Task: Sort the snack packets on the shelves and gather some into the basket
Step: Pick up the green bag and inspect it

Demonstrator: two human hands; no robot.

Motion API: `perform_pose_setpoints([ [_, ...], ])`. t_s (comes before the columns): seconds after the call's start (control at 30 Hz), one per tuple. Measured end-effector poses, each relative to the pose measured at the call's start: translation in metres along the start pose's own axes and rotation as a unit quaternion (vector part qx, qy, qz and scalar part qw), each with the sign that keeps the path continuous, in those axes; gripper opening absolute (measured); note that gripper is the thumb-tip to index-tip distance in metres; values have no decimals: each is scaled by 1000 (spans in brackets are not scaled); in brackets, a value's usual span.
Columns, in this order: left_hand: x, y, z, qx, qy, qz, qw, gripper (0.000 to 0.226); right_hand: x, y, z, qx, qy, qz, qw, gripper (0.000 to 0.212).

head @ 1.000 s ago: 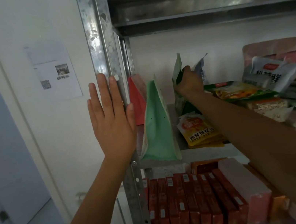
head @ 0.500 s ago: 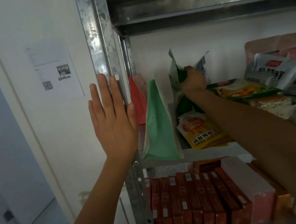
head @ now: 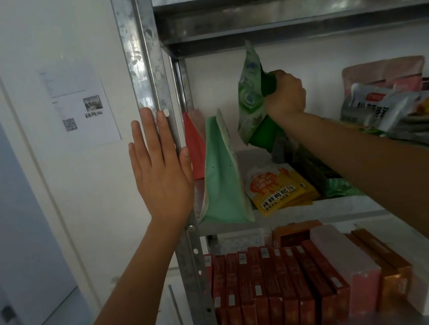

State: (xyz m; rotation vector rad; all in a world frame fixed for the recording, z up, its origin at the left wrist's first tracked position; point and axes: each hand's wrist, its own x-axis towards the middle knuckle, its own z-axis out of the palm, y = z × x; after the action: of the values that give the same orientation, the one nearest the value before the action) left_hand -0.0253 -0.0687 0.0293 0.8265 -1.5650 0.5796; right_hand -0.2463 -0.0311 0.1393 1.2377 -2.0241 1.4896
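Above the shelf (head: 299, 215), right hand (head: 285, 94) clenches the green packet (head: 250, 101), now lifted higher; left hand (head: 162, 167) stays flat on post (head: 140, 48).

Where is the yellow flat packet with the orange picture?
In the head view, the flat yellow packet lies on the metal middle shelf, just right of the upright mint-green pouch and below the green packet gripped by the right hand.

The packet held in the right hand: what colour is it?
Green packet, pale patterned front, darker green back, in the right hand; head view.
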Motion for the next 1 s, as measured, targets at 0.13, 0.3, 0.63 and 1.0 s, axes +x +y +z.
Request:
perform_pose_setpoints([
  [0.13, 0, -1, 0, 6, -7, 6, 1000, 55, -11, 8, -25, 23, -17, -8, 1000, 40],
  [0.3, 0, 0, -1, 23, -16, 3, 1000, 55, -31, 15, -62, 38, 2, -37, 999, 31],
  [0.63, -15, 85, -53, -156, -52, 71, 984, 69, -104, 38, -129, 258, -14, 14, 966, 31],
  [1.0, -88, 162, -61, -331, -13, 207, 921, 50, -210, 69, -192, 506, -30, 176, 844, 30],
])
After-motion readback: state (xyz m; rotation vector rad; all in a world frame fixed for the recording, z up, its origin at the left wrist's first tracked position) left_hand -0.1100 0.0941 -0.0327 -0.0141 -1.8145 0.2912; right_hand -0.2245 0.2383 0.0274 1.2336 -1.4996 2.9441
